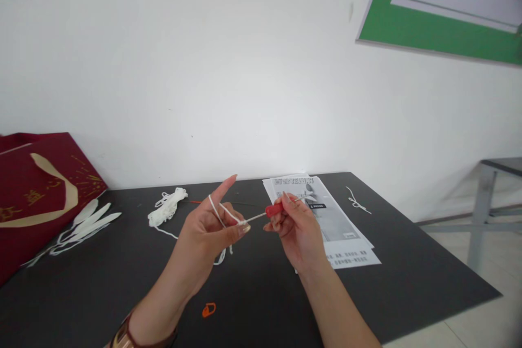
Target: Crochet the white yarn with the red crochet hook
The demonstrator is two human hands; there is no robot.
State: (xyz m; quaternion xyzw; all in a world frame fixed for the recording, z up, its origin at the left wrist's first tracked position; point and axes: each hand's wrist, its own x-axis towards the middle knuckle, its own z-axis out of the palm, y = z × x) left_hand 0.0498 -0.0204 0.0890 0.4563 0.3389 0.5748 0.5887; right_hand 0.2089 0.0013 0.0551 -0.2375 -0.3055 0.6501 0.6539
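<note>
Above the dark table, my right hand (297, 225) grips the red handle of a crochet hook (274, 210), its thin metal shaft pointing left. White yarn (230, 213) loops over the raised index finger of my left hand (207, 234) and runs down to the hook's tip. There my left thumb and another finger pinch the yarn, and the tip itself is mostly hidden by them. From under the left hand a strand leads left to a white yarn skein (167, 207) on the table. A loose yarn tail hangs below the left hand.
An orange stitch marker (209, 310) lies near the front. Printed sheets (346, 228) lie behind my right hand, with a short yarn piece (358, 201) farther right. White crocheted leaf shapes (87, 225) rest beside a dark red bag (36, 190) on the left.
</note>
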